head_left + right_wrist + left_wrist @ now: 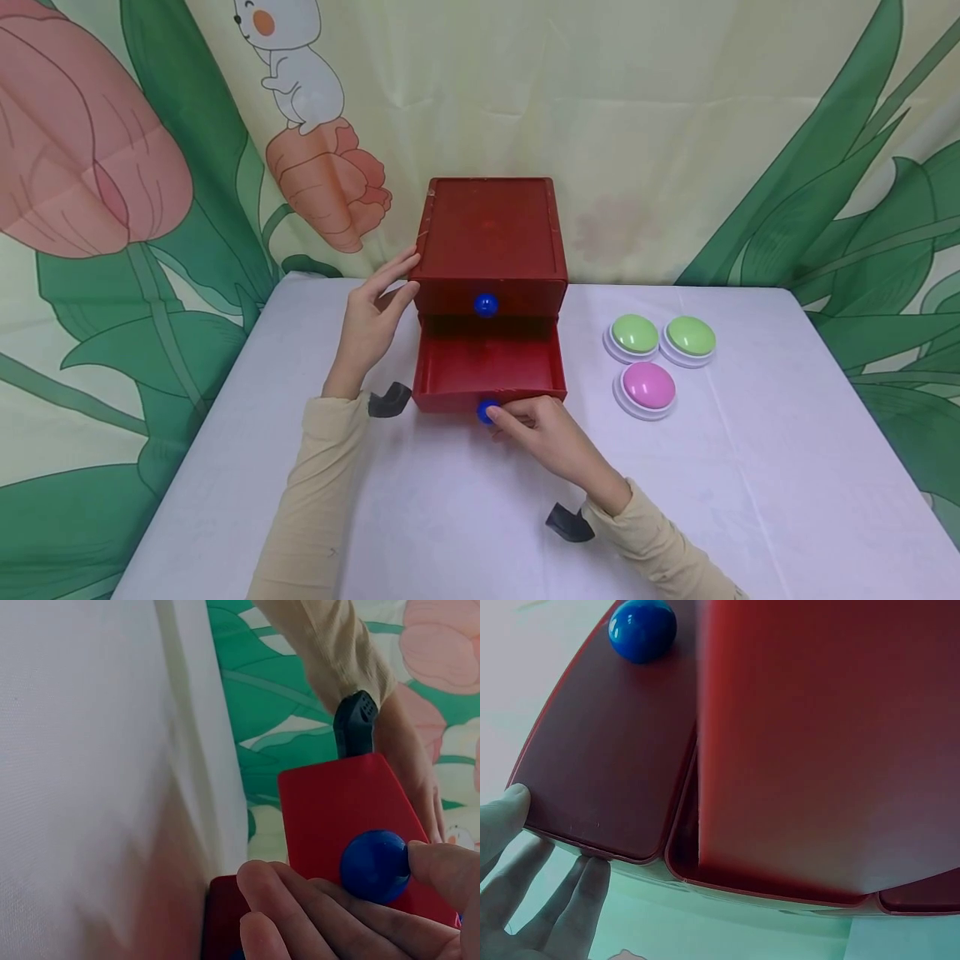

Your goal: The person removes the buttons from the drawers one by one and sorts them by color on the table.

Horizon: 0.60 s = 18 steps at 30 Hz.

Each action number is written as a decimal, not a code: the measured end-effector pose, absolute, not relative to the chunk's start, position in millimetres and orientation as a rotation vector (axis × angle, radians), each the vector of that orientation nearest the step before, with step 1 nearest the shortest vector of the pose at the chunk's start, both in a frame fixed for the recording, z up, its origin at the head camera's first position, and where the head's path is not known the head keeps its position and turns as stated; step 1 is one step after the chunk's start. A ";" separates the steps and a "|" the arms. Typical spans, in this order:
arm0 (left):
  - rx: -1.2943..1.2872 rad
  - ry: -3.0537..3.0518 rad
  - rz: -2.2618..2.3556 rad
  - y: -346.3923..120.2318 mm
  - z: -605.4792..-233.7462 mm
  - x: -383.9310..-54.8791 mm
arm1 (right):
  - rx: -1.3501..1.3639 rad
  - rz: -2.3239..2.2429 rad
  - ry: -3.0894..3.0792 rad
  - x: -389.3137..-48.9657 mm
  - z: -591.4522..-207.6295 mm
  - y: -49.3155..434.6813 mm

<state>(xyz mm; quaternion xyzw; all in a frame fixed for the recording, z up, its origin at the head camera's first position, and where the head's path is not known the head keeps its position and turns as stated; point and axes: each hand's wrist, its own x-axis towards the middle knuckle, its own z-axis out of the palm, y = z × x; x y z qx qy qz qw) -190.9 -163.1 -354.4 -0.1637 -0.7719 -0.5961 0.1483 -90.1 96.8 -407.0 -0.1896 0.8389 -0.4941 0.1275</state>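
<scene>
A red drawer cabinet (491, 229) stands at the far edge of the table. One drawer (450, 371) is pulled out, and its visible inside is bare. Above it, a closed drawer front (604, 742) carries a blue knob (486, 305). My left hand (367, 325) rests its thumb and fairly straight fingers against the cabinet's upper left side. With thumb and fingers, my right hand (551, 437) pinches the blue knob (375, 866) of the pulled-out drawer. Below that drawer, another red front (223, 911) shows partly in the right wrist view.
Right of the cabinet sit two green-topped push lights or buttons (635, 333) and a pink-topped one (649, 386), all on white bases. A white cloth covers the table (465, 517). A printed curtain (645, 125) hangs close behind the cabinet.
</scene>
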 end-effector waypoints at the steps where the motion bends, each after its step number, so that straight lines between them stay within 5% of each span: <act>1: -0.469 -2.225 -1.712 -162.1 -351.6 -188.9 | -0.549 -1.440 2.441 -90.5 -406.9 96.8; 18: -0.463 -2.253 -1.699 -155.4 -330.5 -172.6 | -0.539 -1.500 2.396 -96.6 -409.0 95.2</act>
